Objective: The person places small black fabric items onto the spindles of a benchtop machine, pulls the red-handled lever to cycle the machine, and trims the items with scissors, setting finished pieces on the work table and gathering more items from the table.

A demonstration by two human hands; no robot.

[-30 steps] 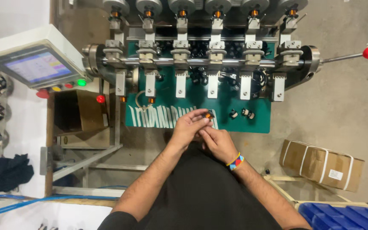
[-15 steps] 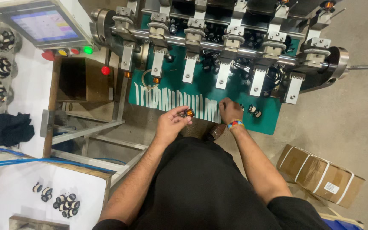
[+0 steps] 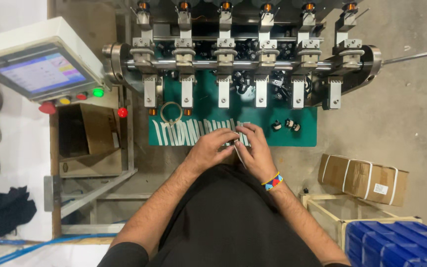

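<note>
White strips (image 3: 193,132) lie in a row on the green surface (image 3: 302,136), below the machine's six stations (image 3: 243,59). Both hands meet at the row's right end: left hand (image 3: 211,148) and right hand (image 3: 255,148) pinch one strip between fingertips. Three small dark spools (image 3: 286,124) sit just right, unhandled; most strips remain laid out.

Screen (image 3: 40,74) left of machine (image 3: 243,54), cartons (image 3: 362,177) perhaps floor-right
</note>
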